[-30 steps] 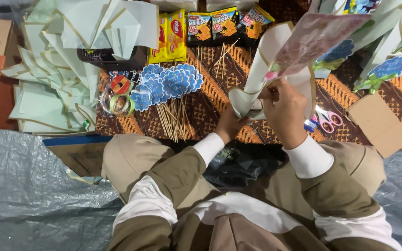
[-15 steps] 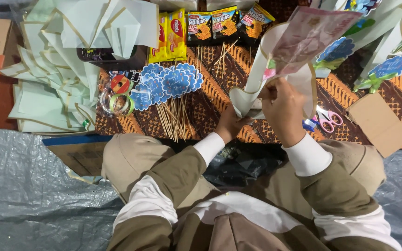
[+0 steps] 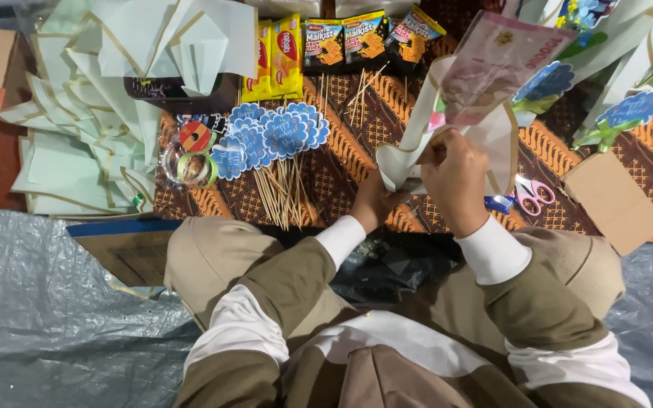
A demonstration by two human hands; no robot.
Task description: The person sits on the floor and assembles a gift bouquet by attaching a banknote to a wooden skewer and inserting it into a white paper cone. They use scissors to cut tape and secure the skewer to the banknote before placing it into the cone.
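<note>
Right hand (image 3: 456, 175) is curled shut around the middle of a cream paper cone (image 3: 417, 136), pinching its wrapped edge, with a pink banknote-like sheet (image 3: 496, 64) standing up out of the cone just above the knuckles. Left hand (image 3: 372, 200), below and left of the right one, grips the cone's narrow lower end, fingers closed under it. Far to the left of both hands lies a heap of folded cream papers (image 3: 92, 98). Nearer, left of the left hand, sit blue scalloped tags (image 3: 270, 136) on wooden skewers (image 3: 281, 193). Just right of the right wrist lie small pink scissors (image 3: 532, 195).
</note>
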